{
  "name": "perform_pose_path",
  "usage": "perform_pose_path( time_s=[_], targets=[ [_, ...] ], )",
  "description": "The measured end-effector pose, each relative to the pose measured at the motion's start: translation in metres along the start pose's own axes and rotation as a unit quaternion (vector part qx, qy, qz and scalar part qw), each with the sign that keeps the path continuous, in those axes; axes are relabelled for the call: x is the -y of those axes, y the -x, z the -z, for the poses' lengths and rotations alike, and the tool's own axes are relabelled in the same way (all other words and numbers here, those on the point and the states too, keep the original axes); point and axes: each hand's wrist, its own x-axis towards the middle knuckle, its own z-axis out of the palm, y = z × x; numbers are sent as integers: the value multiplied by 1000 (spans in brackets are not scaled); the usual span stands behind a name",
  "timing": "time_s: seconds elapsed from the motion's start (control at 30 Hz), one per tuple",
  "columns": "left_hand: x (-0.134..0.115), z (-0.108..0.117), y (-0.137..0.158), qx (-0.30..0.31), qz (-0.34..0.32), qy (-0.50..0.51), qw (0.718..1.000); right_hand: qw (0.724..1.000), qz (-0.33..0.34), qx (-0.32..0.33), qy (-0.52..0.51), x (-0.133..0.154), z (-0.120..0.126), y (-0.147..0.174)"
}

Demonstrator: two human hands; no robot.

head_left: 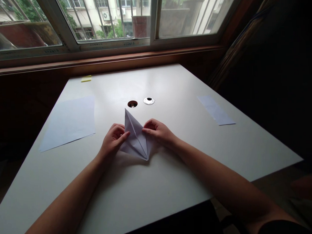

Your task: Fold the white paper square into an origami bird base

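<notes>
A folded sheet of white paper [136, 136] is held up over the middle of the white table, its narrow point towards the window and a lower corner towards me. Creases run down its length, and its lower flaps spread to both sides. My left hand [115, 137] pinches the left edge, thumb on the front face and fingers curled behind. On the opposite edge, my right hand [158, 130] grips the paper between thumb and bent forefinger. Part of the paper behind the fingers is hidden.
White sheets [68, 122] lie on the table [159, 196] at the left, and a paper strip [215, 110] at the right. Beyond the folded paper are a round hole [132, 104] and a round cover [148, 101]. Yellow sticky notes [86, 78] lie near the far left corner.
</notes>
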Motion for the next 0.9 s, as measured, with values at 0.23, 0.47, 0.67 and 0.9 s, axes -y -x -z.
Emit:
perform_pose_path(
  time_s=[0.23,0.47,0.67,0.9],
  targets=[
    [-6,-6,4,57,126,65,988,998,5,39,45,2,-3,2],
    [-6,-5,2,28,109,9,994,997,13,56,46,3,-3,3],
    [-4,-5,4,5,97,37,995,997,29,18,76,5,2,1],
    [-4,-5,4,18,97,46,994,991,29,59,120,8,-2,3]
  ],
)
